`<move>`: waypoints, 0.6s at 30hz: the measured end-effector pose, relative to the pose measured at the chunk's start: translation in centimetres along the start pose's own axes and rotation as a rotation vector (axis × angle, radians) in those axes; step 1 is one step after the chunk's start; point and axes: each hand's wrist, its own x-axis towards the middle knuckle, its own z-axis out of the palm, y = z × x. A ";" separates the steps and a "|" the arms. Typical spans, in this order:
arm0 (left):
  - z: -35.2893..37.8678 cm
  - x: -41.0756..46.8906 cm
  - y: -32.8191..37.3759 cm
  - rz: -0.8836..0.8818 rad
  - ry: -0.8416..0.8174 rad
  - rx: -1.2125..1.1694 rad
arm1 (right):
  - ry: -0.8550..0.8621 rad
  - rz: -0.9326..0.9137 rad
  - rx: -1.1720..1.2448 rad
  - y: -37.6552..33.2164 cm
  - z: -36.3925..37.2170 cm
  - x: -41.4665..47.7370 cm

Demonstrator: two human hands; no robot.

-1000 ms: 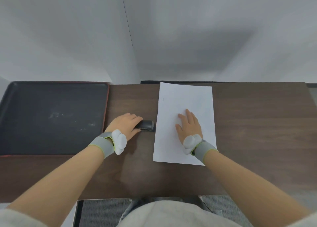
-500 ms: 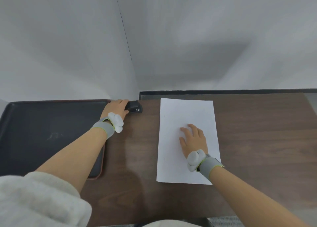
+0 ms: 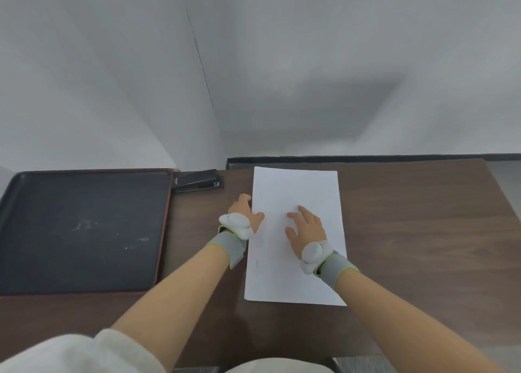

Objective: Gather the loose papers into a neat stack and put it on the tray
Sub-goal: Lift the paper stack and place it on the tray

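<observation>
Black stapler (image 3: 198, 180) btwn tray (image 3: 165, 231) & papers (image 3: 296, 189), hands on papers.

White papers (image 3: 296, 192) stacked beside tray (image 3: 166, 231).

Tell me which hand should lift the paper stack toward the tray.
Left, probably. The left hand is already at the paper stack's tray-side edge, thumb over it, and the tray lies on that side. The right hand lies flat on top, pinning the sheets.
</observation>
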 end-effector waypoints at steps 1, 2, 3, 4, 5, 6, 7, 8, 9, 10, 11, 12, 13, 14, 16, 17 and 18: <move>0.2 0.1 -0.1 -0.052 0.001 -0.064 | -0.023 -0.005 0.022 0.0 -0.2 0.0; 0.5 0.0 -0.1 -0.101 0.008 -0.117 | -0.043 -0.014 0.044 0.1 -0.4 0.0; 0.9 -0.1 -0.3 -0.146 0.017 -0.169 | -0.061 -0.025 0.062 0.3 -0.7 -0.2; 1.3 -0.4 -0.4 -0.171 0.021 -0.241 | -0.078 -0.037 0.081 0.5 -1.0 -0.4; 1.8 -0.8 -0.3 -0.182 0.016 -0.333 | -0.092 -0.047 0.101 0.7 -1.3 -0.6; 2.3 -1.2 -0.2 -0.188 0.001 -0.435 | -0.105 -0.053 0.128 0.9 -1.5 -0.7; 2.8 -1.6 -0.1 -0.194 -0.012 -0.519 | -0.116 -0.056 0.159 1.0 -1.7 -0.9; 3.2 -2.1 0.0 -0.193 -0.016 -0.572 | -0.126 -0.058 0.195 1.2 -1.8 -1.2; 3.6 -2.9 0.1 -0.175 -0.008 -0.597 | -0.132 -0.059 0.231 1.4 -2.1 -1.7; 3.6 -3.1 0.0 -0.133 0.000 -0.594 | -0.123 -0.044 0.269 1.4 -2.1 -1.7; 3.7 -3.6 0.1 -0.079 0.020 -0.587 | -0.101 -0.026 0.295 1.6 -2.2 -2.0; 3.6 -4.0 0.2 -0.024 0.053 -0.593 | -0.061 -0.006 0.302 1.9 -2.4 -2.2; 3.4 -4.5 0.2 0.021 0.092 -0.620 | -0.014 0.017 0.290 2.4 -2.6 -2.4; 3.3 -5.7 0.1 0.049 0.150 -0.683 | 0.022 0.032 0.252 3.0 -2.9 -3.0; 2.2 -6.5 -0.2 0.065 0.232 -0.803 | 0.073 0.114 0.219 3.7 -3.3 -3.0; 1.6 -6.7 -0.4 0.060 0.266 -0.856 | 0.075 0.164 0.220 4.0 -3.5 -3.0; 1.0 -7.2 -0.9 0.053 0.303 -0.908 | 0.065 0.203 0.227 4.1 -3.7 -3.1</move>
